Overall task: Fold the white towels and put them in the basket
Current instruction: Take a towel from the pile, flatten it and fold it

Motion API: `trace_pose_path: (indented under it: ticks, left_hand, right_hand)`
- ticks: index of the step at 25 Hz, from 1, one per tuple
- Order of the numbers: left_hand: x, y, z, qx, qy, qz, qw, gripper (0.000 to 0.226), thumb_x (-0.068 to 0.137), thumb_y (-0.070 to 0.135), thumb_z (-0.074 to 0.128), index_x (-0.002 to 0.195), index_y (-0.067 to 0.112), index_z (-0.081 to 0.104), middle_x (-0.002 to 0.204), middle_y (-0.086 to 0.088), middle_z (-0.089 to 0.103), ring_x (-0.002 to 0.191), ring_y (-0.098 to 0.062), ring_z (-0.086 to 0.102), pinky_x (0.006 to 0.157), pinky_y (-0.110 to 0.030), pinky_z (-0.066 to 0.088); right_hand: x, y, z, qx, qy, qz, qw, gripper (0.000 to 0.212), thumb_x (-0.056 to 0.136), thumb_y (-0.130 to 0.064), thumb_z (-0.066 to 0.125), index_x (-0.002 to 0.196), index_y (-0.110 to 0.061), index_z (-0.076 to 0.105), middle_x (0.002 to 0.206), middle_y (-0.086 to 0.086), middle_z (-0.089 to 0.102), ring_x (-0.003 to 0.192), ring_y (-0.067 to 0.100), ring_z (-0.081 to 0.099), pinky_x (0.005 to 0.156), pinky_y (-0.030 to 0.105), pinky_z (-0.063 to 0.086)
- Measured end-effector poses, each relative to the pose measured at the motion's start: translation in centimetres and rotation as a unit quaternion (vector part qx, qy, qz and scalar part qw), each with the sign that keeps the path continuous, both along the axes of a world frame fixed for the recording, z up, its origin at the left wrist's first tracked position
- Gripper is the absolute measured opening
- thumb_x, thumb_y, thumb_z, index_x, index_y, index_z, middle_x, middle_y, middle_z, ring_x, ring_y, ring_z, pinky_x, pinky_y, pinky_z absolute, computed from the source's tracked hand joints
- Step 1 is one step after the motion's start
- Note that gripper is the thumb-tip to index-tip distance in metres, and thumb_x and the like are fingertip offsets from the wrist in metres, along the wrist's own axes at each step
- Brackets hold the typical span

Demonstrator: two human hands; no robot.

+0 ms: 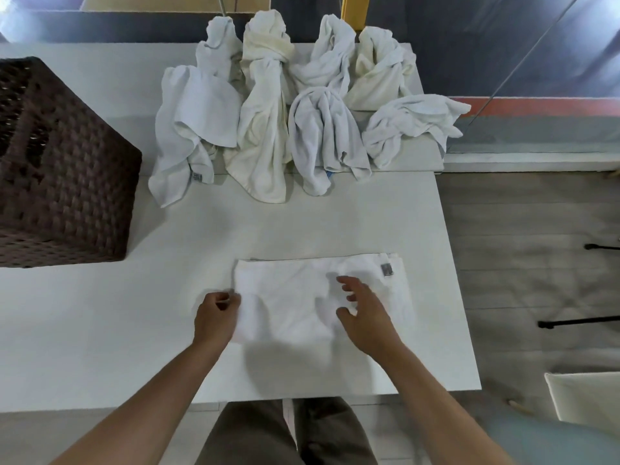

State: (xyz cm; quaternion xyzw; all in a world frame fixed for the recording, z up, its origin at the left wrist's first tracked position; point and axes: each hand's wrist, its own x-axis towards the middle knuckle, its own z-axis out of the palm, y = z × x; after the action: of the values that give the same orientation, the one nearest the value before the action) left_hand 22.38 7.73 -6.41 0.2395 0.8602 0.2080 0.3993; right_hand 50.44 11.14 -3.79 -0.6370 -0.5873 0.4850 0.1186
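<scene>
A white towel (292, 297) lies flat in a folded rectangle at the lower centre of the frame, on a white worktop (302, 223), close to its near edge. A small grey tag (386, 270) shows at the towel's upper right corner. The left hand (216, 313) sits at the towel's left edge with its fingers curled in, pinching the cloth there. The right hand (364, 313) is over the right half of the towel, released, with its fingers spread and relaxed; whether the fingertips touch the cloth is not clear. Both bare forearms reach in from the bottom of the frame. Farther up, at the top centre, a heap of crumpled white towels (285, 112) lies on the worktop, several bunched and twisted side by side, well apart from the flat one. At the left edge of the frame a dark brown woven basket (67, 169) stands on the worktop, apart from both the heap and the flat towel. A wood-grain floor (520, 229) shows at the right. The person's brown trousers (268, 431) appear at the bottom centre.
</scene>
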Motion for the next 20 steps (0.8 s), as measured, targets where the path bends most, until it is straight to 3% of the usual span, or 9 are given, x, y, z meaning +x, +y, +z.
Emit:
trace_pose_path:
  ticks: [3, 5, 7, 9, 12, 15, 17, 20]
  left_hand:
    - [-0.2, -0.7, -0.6, -0.023, -0.055, -0.001, 0.998, 0.046, 0.087, 0.039, 0.072, 0.126, 0.018, 0.057, 0.112, 0.002, 0.066, 0.102, -0.023, 0.063, 0.09, -0.042, 0.053]
    - [-0.4, 0.0, -0.4, -0.025, -0.093, 0.017, 0.995, 0.046, 0.084, 0.032, 0.077, 0.122, 0.016, 0.058, 0.112, -0.001, 0.066, 0.097, -0.023, 0.065, 0.079, -0.037, 0.055]
    - [-0.7, 1.2, 0.4, -0.029, -0.117, 0.015, 0.993, 0.031, 0.085, 0.023, 0.077, 0.11, 0.012, 0.065, 0.105, -0.005, 0.069, 0.085, -0.021, 0.065, 0.066, -0.029, 0.049]
    - [-1.5, 2.1, 1.6, -0.01, -0.082, -0.016, 0.996, 0.019, 0.085, 0.023, 0.076, 0.098, 0.011, 0.069, 0.095, -0.005, 0.071, 0.082, -0.022, 0.066, 0.067, -0.029, 0.048]
    - [-2.4, 2.7, 4.7, 0.04, 0.053, -0.089, 0.994, 0.016, 0.085, 0.029, 0.074, 0.094, 0.018, 0.066, 0.083, 0.005, 0.067, 0.082, -0.024, 0.066, 0.067, -0.03, 0.047]
    - [-1.9, 3.3, 7.6, 0.084, 0.165, -0.183, 0.965, 0.013, 0.085, 0.033, 0.071, 0.092, 0.025, 0.064, 0.082, 0.009, 0.064, 0.076, -0.017, 0.06, 0.067, -0.031, 0.043]
    - [-0.1, 3.4, 9.0, 0.088, 0.181, -0.235, 0.951, 0.012, 0.086, 0.036, 0.069, 0.091, 0.025, 0.064, 0.084, 0.009, 0.063, 0.076, -0.015, 0.06, 0.067, -0.032, 0.046]
    - [4.1, 2.4, 9.9, 0.11, 0.158, -0.285, 0.939, 0.016, 0.087, 0.036, 0.07, 0.098, 0.025, 0.067, 0.091, 0.008, 0.063, 0.082, -0.015, 0.061, 0.073, -0.03, 0.049]
  right_hand:
    - [-3.0, -0.7, -1.5, 0.028, -0.118, 0.155, 0.98, 0.064, 0.095, -0.028, 0.055, 0.154, -0.035, 0.032, 0.154, -0.009, 0.039, 0.136, 0.02, 0.04, 0.114, 0.039, 0.035]
    - [-3.7, -0.4, -2.1, 0.034, -0.166, 0.162, 0.972, 0.066, 0.093, -0.029, 0.055, 0.155, -0.033, 0.032, 0.157, -0.008, 0.035, 0.14, 0.023, 0.036, 0.112, 0.04, 0.033]
    - [-4.0, -0.3, -2.5, 0.023, -0.166, 0.16, 0.973, 0.068, 0.091, -0.032, 0.057, 0.154, -0.032, 0.032, 0.157, -0.008, 0.033, 0.141, 0.024, 0.033, 0.112, 0.041, 0.032]
    - [-4.7, -0.6, -2.4, 0.001, -0.128, 0.167, 0.978, 0.069, 0.091, -0.037, 0.057, 0.155, -0.033, 0.031, 0.16, -0.008, 0.031, 0.145, 0.022, 0.029, 0.116, 0.041, 0.029]
    - [-7.3, -0.7, -1.5, -0.047, -0.017, 0.147, 0.988, 0.06, 0.097, -0.045, 0.054, 0.153, -0.036, 0.034, 0.156, -0.012, 0.036, 0.141, 0.013, 0.036, 0.117, 0.035, 0.033]
    - [-10.0, 0.2, 1.3, -0.081, 0.096, -0.026, 0.992, 0.04, 0.098, -0.058, 0.051, 0.13, -0.036, 0.056, 0.127, -0.012, 0.063, 0.111, 0.006, 0.062, 0.091, 0.025, 0.051]
    - [-10.7, 1.8, 3.3, -0.116, 0.172, -0.128, 0.97, 0.037, 0.094, -0.061, 0.057, 0.112, -0.029, 0.065, 0.105, -0.007, 0.072, 0.092, 0.011, 0.071, 0.083, 0.033, 0.059]
    - [-9.8, 3.5, 4.9, -0.157, 0.22, -0.183, 0.945, 0.036, 0.091, -0.051, 0.069, 0.109, -0.02, 0.066, 0.096, 0.001, 0.076, 0.084, 0.016, 0.076, 0.084, 0.041, 0.063]
